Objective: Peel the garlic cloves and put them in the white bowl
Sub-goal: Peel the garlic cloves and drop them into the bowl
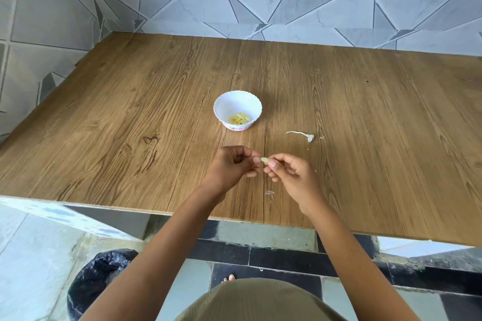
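Both hands are raised just above the counter (130, 112), near its front edge and meeting at one small clove (264, 160). Left hand (234, 164) pinches one end between thumb and forefinger, other fingers curled in. Right hand (292, 174) pinches the other end the same way, probably so a nail can lift the skin while the left steadies it. Cannot tell how much skin is left. Bowl (234, 103) sits straight ahead, within easy reach for the drop, with peeled cloves (238, 118) lying in its bottom. Bare stalk (302, 134) lies to the right of the bowl. A flake of skin (269, 192) lies under the hands. Bin (99, 276) on the floor, lower left, likely for the peelings.
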